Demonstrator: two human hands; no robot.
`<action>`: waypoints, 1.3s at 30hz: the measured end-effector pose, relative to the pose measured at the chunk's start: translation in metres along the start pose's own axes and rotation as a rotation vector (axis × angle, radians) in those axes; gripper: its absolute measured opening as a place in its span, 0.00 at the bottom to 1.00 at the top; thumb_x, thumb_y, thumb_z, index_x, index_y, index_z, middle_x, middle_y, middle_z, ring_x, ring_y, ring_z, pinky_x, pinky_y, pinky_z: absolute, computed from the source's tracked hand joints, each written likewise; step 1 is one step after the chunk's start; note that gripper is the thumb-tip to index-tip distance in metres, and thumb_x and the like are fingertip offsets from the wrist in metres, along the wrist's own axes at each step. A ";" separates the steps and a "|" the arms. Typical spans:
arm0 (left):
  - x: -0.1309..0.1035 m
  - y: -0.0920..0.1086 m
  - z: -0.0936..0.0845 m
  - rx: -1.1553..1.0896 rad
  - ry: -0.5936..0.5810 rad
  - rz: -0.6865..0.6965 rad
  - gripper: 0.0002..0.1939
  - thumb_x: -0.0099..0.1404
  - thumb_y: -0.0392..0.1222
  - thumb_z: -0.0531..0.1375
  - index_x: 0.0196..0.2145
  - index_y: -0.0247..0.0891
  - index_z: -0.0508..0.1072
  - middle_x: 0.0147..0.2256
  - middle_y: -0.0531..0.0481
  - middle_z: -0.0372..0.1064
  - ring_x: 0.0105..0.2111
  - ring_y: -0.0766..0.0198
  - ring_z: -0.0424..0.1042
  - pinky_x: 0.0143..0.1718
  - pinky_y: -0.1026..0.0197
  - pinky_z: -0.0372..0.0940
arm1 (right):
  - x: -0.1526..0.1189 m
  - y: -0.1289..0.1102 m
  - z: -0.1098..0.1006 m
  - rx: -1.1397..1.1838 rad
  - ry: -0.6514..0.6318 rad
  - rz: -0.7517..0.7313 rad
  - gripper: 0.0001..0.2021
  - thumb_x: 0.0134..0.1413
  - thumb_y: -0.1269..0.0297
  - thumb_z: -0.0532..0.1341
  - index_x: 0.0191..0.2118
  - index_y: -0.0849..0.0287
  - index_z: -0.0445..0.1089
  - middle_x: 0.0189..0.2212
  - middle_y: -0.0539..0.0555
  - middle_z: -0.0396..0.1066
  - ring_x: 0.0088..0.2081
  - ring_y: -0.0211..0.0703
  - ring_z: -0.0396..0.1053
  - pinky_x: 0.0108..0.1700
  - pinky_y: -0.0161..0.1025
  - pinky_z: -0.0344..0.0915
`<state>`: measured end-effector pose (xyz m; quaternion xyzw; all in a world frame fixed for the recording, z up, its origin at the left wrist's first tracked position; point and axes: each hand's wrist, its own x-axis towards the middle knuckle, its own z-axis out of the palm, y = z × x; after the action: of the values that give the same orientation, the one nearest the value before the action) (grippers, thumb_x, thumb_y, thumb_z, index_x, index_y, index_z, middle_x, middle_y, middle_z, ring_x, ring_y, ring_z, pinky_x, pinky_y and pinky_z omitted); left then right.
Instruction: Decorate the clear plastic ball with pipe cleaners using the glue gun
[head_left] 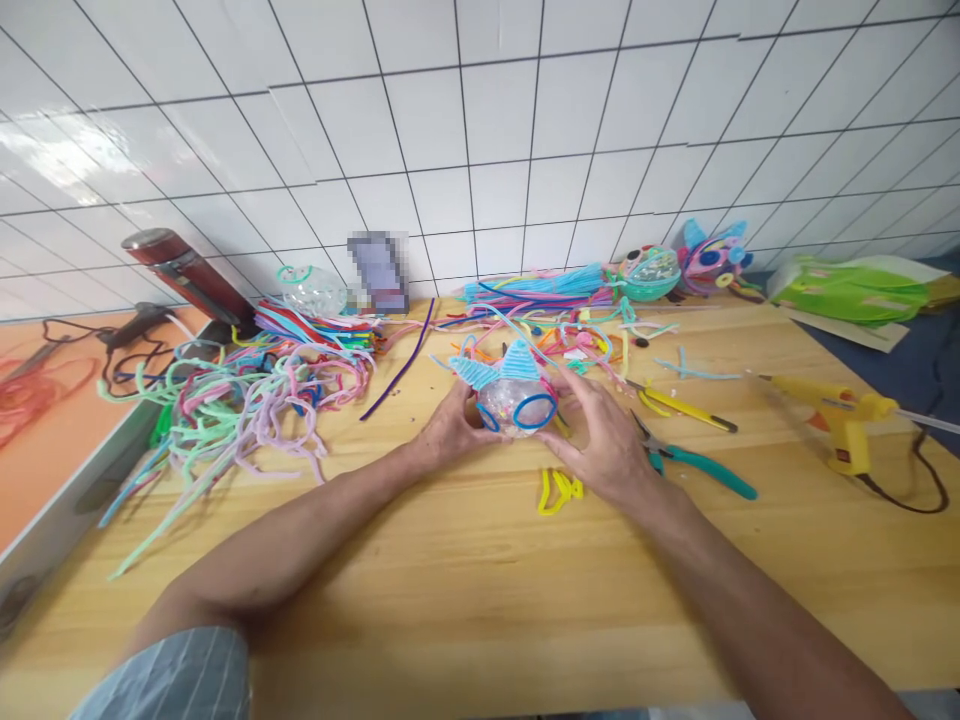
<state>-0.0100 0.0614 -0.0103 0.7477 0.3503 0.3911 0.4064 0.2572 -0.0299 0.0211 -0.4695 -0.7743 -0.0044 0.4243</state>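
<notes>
A clear plastic ball (511, 402) with two light-blue pipe-cleaner ears and two dark-blue rings on its front is held just over the middle of the table. My left hand (454, 428) grips its left side, thumb low and fingers behind. On its right side my right hand (600, 432) rests, with thumb and fingers around the edge. Some fingertips are hidden behind the ball. Bent yellow pipe cleaners (559, 491) lie on the wood just below it. Teal-handled pliers (709, 468) and a yellow utility knife (690, 408) lie right of my right hand.
A yellow glue gun (840, 410) with its cord is at the right. Tangled pipe cleaners (240, 410) heap up at the left. Along the tiled wall stand a red flask (187, 275), another clear ball (315, 292), a pipe-cleaner bundle (536, 288) and decorated balls (651, 274).
</notes>
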 end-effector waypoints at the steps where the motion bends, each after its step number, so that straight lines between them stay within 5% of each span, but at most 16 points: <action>1: 0.000 0.001 0.000 0.009 -0.004 0.007 0.50 0.52 0.58 0.85 0.66 0.44 0.71 0.65 0.35 0.77 0.67 0.40 0.77 0.73 0.37 0.69 | 0.000 -0.001 -0.001 -0.004 0.000 0.004 0.42 0.75 0.54 0.68 0.85 0.50 0.51 0.71 0.65 0.75 0.71 0.65 0.75 0.70 0.64 0.78; 8: 0.001 0.005 0.000 0.082 -0.005 0.078 0.52 0.55 0.66 0.82 0.69 0.42 0.69 0.68 0.34 0.74 0.72 0.36 0.72 0.78 0.34 0.63 | -0.001 0.002 -0.005 0.008 -0.075 0.107 0.40 0.73 0.53 0.69 0.83 0.50 0.58 0.71 0.65 0.75 0.70 0.67 0.75 0.72 0.68 0.76; 20: 0.008 0.003 0.009 0.125 -0.012 0.209 0.61 0.51 0.61 0.85 0.74 0.43 0.65 0.71 0.32 0.67 0.76 0.32 0.64 0.80 0.28 0.60 | -0.013 0.030 0.002 0.206 -0.185 0.297 0.42 0.74 0.45 0.69 0.83 0.51 0.54 0.73 0.69 0.73 0.63 0.65 0.83 0.63 0.65 0.83; 39: 0.008 0.008 0.010 0.070 -0.060 0.182 0.58 0.54 0.54 0.85 0.74 0.43 0.64 0.74 0.34 0.68 0.76 0.33 0.67 0.80 0.32 0.62 | -0.015 0.027 -0.001 0.146 -0.186 0.270 0.45 0.74 0.45 0.68 0.85 0.51 0.51 0.74 0.72 0.71 0.62 0.66 0.83 0.61 0.65 0.83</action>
<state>0.0041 0.0618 -0.0044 0.8016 0.2821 0.3912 0.3533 0.2806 -0.0258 0.0010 -0.5355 -0.7383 0.1525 0.3806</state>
